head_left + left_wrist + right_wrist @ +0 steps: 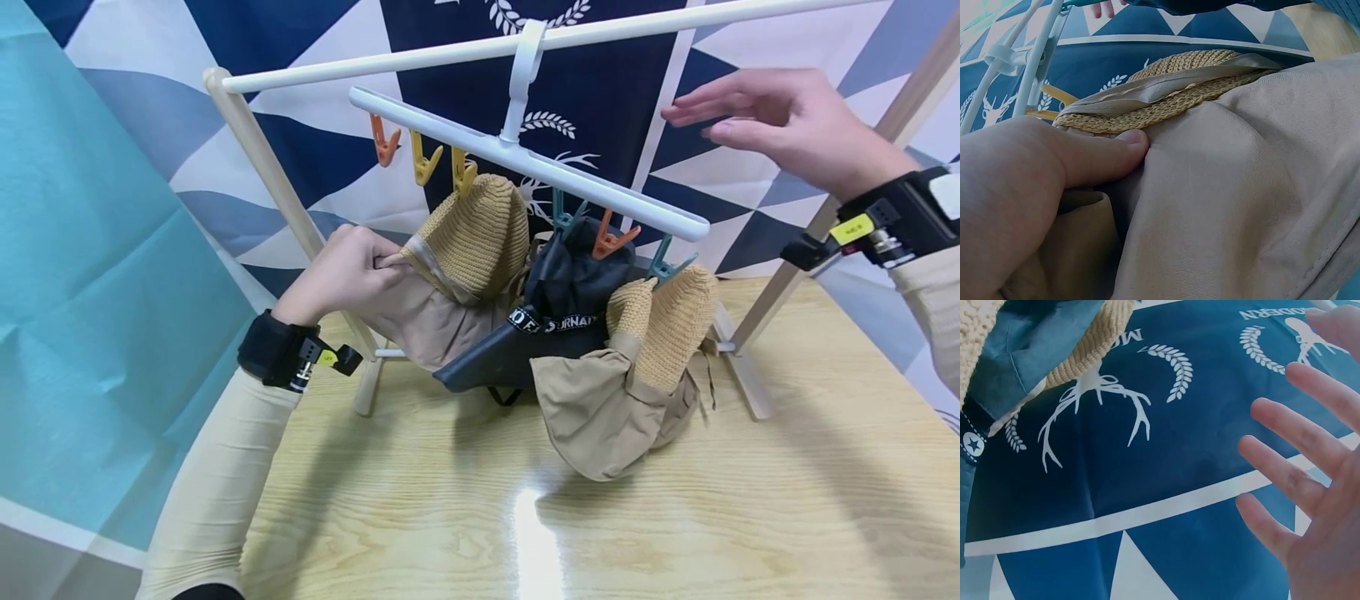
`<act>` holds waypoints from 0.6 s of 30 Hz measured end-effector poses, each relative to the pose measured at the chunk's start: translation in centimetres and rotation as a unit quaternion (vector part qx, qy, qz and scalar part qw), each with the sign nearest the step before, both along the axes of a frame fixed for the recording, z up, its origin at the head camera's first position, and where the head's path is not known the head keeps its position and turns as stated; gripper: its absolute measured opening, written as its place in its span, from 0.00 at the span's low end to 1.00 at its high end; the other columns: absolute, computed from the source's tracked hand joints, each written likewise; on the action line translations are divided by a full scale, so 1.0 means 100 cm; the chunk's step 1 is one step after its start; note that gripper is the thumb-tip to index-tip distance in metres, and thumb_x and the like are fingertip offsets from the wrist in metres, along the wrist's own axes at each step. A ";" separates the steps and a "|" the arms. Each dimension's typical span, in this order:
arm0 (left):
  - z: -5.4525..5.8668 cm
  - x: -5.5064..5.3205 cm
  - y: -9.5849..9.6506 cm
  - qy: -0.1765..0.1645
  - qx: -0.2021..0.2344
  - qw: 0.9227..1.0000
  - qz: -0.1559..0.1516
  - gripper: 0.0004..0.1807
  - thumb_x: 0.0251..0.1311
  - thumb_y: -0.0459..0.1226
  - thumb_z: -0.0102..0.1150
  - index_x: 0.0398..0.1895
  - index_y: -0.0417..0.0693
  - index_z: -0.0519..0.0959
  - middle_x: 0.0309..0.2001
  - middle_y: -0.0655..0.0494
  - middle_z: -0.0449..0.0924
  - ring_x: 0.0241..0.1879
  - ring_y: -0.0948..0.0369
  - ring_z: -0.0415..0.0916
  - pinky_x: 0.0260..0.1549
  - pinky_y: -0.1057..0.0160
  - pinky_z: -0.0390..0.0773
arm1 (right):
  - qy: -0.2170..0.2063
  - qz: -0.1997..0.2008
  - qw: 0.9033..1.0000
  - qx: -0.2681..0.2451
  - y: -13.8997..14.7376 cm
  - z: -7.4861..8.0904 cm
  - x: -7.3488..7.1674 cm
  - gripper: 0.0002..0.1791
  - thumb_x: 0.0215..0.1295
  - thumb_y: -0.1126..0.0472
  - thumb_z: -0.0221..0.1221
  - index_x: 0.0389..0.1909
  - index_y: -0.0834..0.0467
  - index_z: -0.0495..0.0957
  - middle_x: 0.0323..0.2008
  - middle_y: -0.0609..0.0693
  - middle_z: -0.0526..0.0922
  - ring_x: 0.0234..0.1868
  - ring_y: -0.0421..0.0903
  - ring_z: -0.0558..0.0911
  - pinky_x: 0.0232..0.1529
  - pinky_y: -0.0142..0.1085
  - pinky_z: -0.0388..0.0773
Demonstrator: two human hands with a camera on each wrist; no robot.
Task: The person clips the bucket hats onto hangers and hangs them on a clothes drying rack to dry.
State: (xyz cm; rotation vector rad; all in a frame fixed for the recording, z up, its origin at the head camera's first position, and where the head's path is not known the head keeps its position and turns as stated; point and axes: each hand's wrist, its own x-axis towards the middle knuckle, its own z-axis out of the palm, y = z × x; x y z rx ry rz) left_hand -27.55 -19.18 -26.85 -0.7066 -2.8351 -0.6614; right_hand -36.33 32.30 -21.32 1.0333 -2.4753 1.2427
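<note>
My left hand (341,271) pinches the beige cloth of the left sun hat (491,242) near the edge of its woven crown. In the left wrist view the thumb presses on the cloth (1210,200) beside the straw-coloured weave (1179,103); the other fingers are mostly hidden. A yellow clip (464,172) grips that hat from the tilted clip hanger (525,158). A dark hat (517,354) with a lettered band and a second woven, beige-brimmed hat (600,408) hang to the right. My right hand (795,125) is raised in the air, fingers extended, touching nothing.
The hanger's hook (525,75) sits over the white rod (420,58) of a wooden-legged rack (270,175) on a wood-grain table (420,517). Orange (385,142) and yellow (425,158) clips hang unused at the hanger's left end. A patterned cloth (337,167) stands behind.
</note>
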 end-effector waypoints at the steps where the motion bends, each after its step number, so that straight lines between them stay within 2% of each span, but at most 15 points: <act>1: 0.000 0.000 0.000 0.000 0.000 1.000 0.000 0.21 0.75 0.33 0.67 0.18 0.47 0.80 0.14 0.68 0.54 0.16 0.67 0.52 0.22 0.68 0.51 | 0.006 -0.003 1.000 -0.004 0.001 -0.001 0.001 0.25 0.83 0.69 0.57 0.76 0.55 0.80 0.67 0.31 0.88 0.70 0.28 0.82 0.71 0.16 0.72; 4: -0.001 0.000 0.000 -0.003 0.000 1.000 0.001 0.18 0.75 0.33 0.67 0.21 0.46 0.83 0.13 0.69 0.54 0.16 0.67 0.53 0.22 0.68 0.51 | 0.038 -0.006 0.999 -0.012 0.003 -0.005 0.005 0.26 0.82 0.72 0.55 0.76 0.59 0.80 0.67 0.34 0.89 0.69 0.29 0.84 0.68 0.16 0.74; 7: -0.001 0.000 0.000 -0.001 -0.002 1.000 0.003 0.19 0.75 0.33 0.68 0.20 0.46 0.82 0.13 0.69 0.54 0.16 0.66 0.53 0.22 0.68 0.51 | 0.064 -0.004 0.998 -0.028 0.003 -0.010 0.007 0.27 0.80 0.74 0.54 0.76 0.63 0.80 0.67 0.37 0.90 0.68 0.32 0.86 0.67 0.18 0.76; 9: -0.001 0.000 0.000 -0.003 0.000 1.000 0.004 0.18 0.75 0.33 0.68 0.21 0.47 0.83 0.13 0.69 0.54 0.16 0.66 0.53 0.22 0.68 0.51 | 0.062 0.004 0.996 -0.057 0.003 -0.014 0.010 0.26 0.79 0.75 0.54 0.75 0.65 0.80 0.67 0.41 0.91 0.68 0.34 0.87 0.67 0.19 0.77; 10: -0.001 0.000 0.000 -0.003 0.001 1.000 0.003 0.18 0.75 0.33 0.68 0.21 0.47 0.83 0.14 0.69 0.54 0.16 0.67 0.53 0.22 0.68 0.51 | 0.048 0.012 0.995 -0.082 0.003 -0.016 0.011 0.26 0.78 0.74 0.54 0.74 0.66 0.80 0.66 0.43 0.92 0.68 0.35 0.87 0.67 0.20 0.76; 13: -0.001 0.000 0.001 -0.003 0.003 1.000 0.004 0.18 0.75 0.34 0.67 0.21 0.47 0.83 0.14 0.68 0.54 0.16 0.67 0.53 0.22 0.67 0.51 | 0.010 0.062 0.984 -0.165 0.002 -0.022 0.015 0.25 0.77 0.76 0.55 0.72 0.72 0.80 0.66 0.52 0.92 0.69 0.40 0.88 0.68 0.23 0.79; 16: -0.002 0.000 0.001 -0.004 0.004 1.000 0.004 0.16 0.75 0.34 0.67 0.24 0.46 0.85 0.14 0.68 0.54 0.16 0.67 0.53 0.22 0.67 0.52 | -0.015 0.133 0.965 -0.226 0.001 -0.029 0.017 0.24 0.75 0.78 0.55 0.70 0.76 0.78 0.66 0.57 0.92 0.70 0.44 0.88 0.69 0.25 0.81; 18: -0.002 0.000 0.000 -0.004 0.002 1.000 0.004 0.16 0.75 0.33 0.67 0.24 0.46 0.85 0.14 0.68 0.54 0.17 0.67 0.53 0.22 0.67 0.52 | -0.004 0.161 0.960 -0.228 -0.001 -0.033 0.019 0.24 0.75 0.79 0.55 0.70 0.75 0.79 0.66 0.57 0.91 0.70 0.44 0.88 0.69 0.26 0.81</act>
